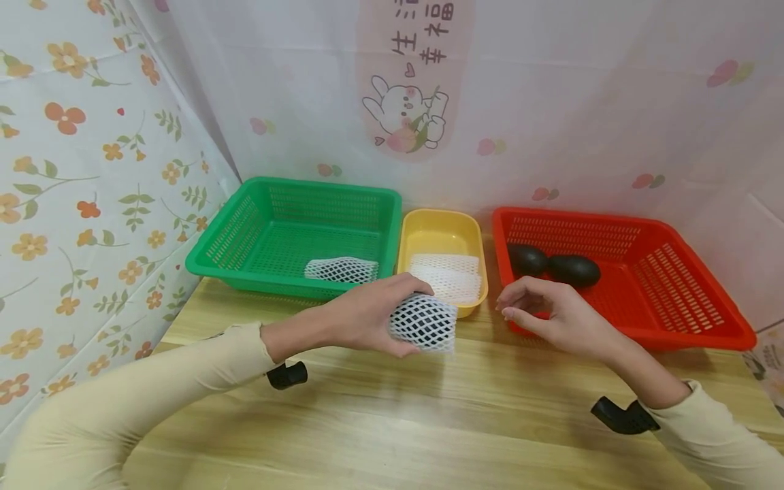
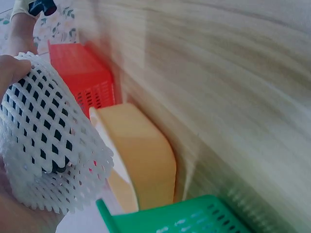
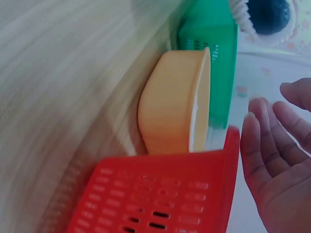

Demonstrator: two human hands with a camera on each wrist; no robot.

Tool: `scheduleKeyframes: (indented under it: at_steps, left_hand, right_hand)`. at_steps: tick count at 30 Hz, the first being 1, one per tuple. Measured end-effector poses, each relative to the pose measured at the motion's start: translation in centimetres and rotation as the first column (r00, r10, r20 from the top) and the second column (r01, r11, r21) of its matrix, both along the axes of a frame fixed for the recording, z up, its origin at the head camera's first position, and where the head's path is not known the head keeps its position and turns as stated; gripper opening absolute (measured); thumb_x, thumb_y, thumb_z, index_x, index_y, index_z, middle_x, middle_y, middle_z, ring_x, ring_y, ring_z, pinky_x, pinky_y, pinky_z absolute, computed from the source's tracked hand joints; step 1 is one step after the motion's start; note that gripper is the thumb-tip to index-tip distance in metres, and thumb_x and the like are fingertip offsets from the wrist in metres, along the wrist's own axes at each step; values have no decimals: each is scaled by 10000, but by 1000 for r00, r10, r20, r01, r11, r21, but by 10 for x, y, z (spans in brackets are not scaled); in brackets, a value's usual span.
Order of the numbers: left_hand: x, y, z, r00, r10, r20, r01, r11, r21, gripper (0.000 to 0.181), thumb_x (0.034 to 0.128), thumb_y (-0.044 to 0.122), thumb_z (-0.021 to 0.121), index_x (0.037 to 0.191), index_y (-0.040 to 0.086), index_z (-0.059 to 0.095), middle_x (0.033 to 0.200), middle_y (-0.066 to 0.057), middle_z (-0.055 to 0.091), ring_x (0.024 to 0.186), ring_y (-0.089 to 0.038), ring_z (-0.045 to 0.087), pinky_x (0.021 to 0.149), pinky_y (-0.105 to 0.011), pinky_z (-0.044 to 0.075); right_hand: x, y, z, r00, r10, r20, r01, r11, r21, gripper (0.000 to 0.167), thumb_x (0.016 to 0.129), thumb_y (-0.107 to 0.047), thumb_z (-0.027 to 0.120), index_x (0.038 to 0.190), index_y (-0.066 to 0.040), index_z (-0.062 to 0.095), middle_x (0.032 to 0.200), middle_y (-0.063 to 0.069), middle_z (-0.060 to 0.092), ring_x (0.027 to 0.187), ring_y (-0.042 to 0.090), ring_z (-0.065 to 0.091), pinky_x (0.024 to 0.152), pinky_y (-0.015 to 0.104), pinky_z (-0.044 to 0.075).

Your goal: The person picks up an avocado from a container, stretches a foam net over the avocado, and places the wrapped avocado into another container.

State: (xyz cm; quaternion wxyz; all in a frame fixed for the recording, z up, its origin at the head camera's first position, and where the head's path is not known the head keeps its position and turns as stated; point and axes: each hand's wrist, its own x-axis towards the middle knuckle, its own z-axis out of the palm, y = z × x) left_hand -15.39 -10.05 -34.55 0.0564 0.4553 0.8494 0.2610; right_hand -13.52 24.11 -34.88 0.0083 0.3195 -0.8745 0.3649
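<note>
Left hand [image 1: 366, 317] grips white foam net [image 1: 424, 322] (dark fruit [image 3: 268, 15], apparently, inside)

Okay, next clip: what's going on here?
A person's left hand holds a dark object in a white foam net. The right hand, empty, is near the red basket, where two dark rounded objects lie. A netted dark item sits in the green basket; more white nets lie in the yellow tray.
</note>
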Motion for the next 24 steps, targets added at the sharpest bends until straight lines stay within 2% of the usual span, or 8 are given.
scheduleKeyframes:
  at_steps: [5, 12, 19, 24]
  left_hand:
    - [-4, -6, 9, 999, 38, -7, -38, 999, -4, 755, 795, 395, 856, 1411, 131, 507, 1284, 9, 559, 1058, -123, 538, 852, -265, 494]
    - [-9, -16, 20, 997, 80, -24, -80, 997, 5, 734, 799, 384, 855, 1398, 133, 512, 1286, 9, 551, 1069, -135, 529, 854, -272, 499]
    - [-18, -27, 23, 994, 87, -70, -84, 996, 39, 737, 792, 352, 862, 1392, 97, 518, 1278, -8, 557, 1081, -136, 532, 892, -295, 486]
    - [-23, -34, 24, 992, 115, -57, -111, 991, 71, 718, 784, 326, 869, 1379, 121, 523, 1276, 18, 558, 1079, -126, 538, 877, -311, 492]
  right_hand:
    - [-5, 7, -1, 998, -33, -44, 35, 999, 35, 238, 913, -98, 775, 1120, -155, 672, 1031, -106, 665, 885, 107, 631, 781, 238, 535]
    - [-11, 15, 1, 989, -54, -135, 67, 993, 96, 344, 877, -66, 804, 1186, -126, 665, 1080, -45, 680, 919, 83, 626, 796, 252, 535]
    - [-16, 21, -1, 978, -57, -199, 91, 982, 166, 357, 857, -61, 817, 1178, -101, 665, 1097, -52, 680, 930, 102, 633, 781, 298, 552]
    - [-18, 27, -2, 973, -58, -225, 110, 968, 224, 329, 874, -99, 808, 1170, -101, 663, 1089, -32, 682, 945, 141, 632, 772, 362, 563]
